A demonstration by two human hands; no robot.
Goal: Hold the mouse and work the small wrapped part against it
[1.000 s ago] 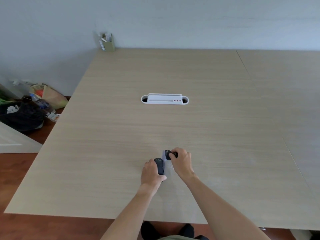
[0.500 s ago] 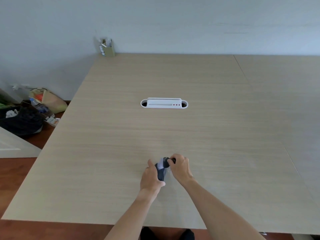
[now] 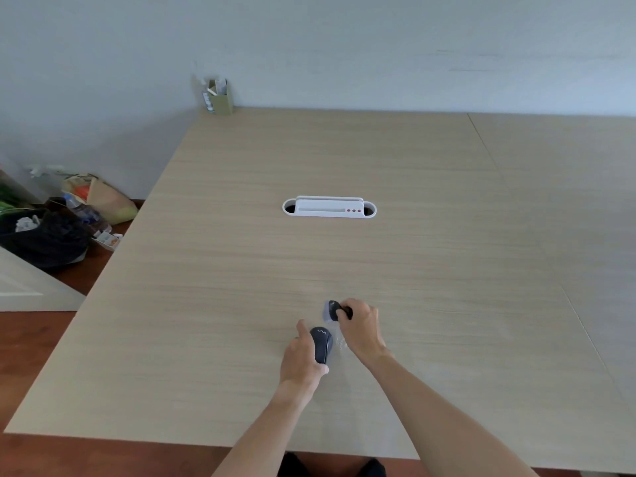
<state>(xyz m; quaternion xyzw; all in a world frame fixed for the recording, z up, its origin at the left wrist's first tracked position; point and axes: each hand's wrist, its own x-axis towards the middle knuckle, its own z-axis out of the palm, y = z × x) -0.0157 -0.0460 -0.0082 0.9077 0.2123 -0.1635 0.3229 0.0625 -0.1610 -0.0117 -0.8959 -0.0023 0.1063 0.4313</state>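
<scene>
Computer mouse: a dark wireless mouse with pale lettering on its shell, sitting near the front middle of the wooden table, its nose pointing toward 12 o'clock.
Left hand: gripping the mouse from its 9 o'clock side, thumb curling under the near end, index finger stretching along the shell.
Right hand: pinching a small dark piece between curled fingers, at about 1 o'clock from the mouse and apart from it.
Small dark piece: looking like a cover or cap belonging to the mouse, though too small to name for certain; something pale and see-through is showing just behind it.
Clear wrapper: a faint glinting scrap lying on the table just at 3 o'clock of the mouse, between the two hands.
Risk, slip: the fingertip pinch is looking light, so the small piece could be dropping and skidding across the smooth tabletop.
Risk, misfit: with the mouse lying on its side in a one-handed grip, pressing the piece on at a slant could be jamming it or rolling the mouse out of the hand.
Risk, snag: the wrapper could be catching between piece and mouse.
Cable port: a white oval fitting set in the table at 12 o'clock, well apart from the hands.
Carton: standing at the far corner, at 11 o'clock.
Bags: lying on the floor at 10 o'clock, off the table.
</scene>
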